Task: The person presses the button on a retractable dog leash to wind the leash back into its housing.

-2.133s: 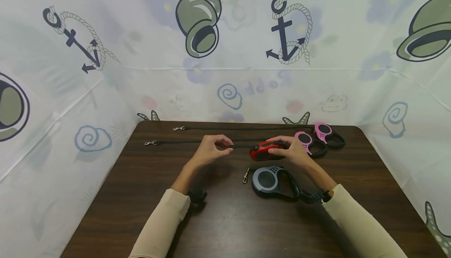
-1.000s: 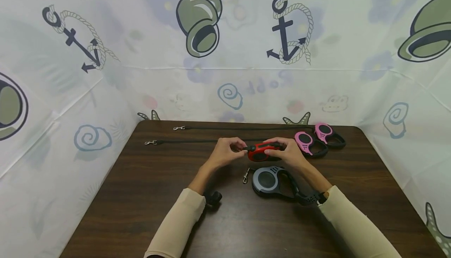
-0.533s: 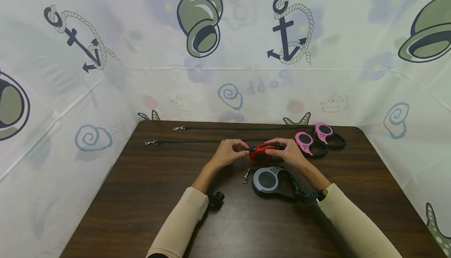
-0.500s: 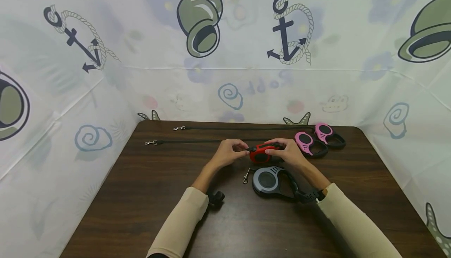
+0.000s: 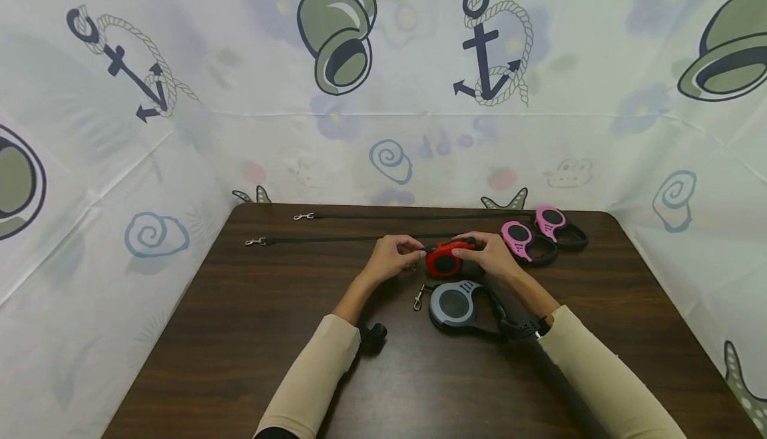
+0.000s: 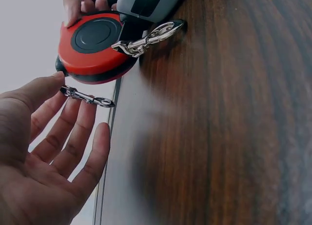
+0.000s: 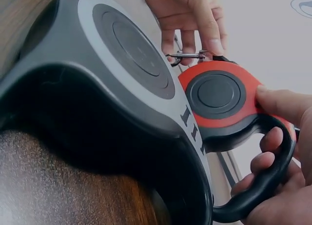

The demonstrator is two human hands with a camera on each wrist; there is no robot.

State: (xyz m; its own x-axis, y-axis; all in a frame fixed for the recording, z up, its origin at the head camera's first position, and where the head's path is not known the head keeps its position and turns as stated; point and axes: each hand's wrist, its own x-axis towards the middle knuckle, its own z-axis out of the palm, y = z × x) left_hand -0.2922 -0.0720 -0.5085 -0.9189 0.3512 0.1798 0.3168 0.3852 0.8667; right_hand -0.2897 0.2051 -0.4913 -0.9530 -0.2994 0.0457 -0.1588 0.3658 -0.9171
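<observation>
My right hand [image 5: 490, 254] grips the red retractable dog leash [image 5: 444, 261], fingers curled through its black handle [image 7: 273, 183] and thumb on the casing. At the other end of the casing, my left hand [image 5: 391, 258] pinches the black strap end between thumb and forefinger. From that strap end the metal snap hook [image 6: 87, 97] sticks out past the left fingers, which are spread in the left wrist view. The strap shows no length outside the casing. Just in front of both hands, a grey retractable leash [image 5: 453, 304] lies on the table with its own snap hook [image 5: 418, 298] to the left.
Two pink retractable leashes [image 5: 517, 239] lie at the back right of the dark wooden table [image 5: 240, 332]. Their black straps [image 5: 335, 240] stretch left across the table, ending in metal snap hooks [image 5: 255, 242]. A printed cloth [image 5: 407, 92] surrounds the table's back and sides.
My left hand has moved right with the strap end, up to the red casing, and the strap stretched between the hands has disappeared. The red leash has tilted, its round face showing more.
</observation>
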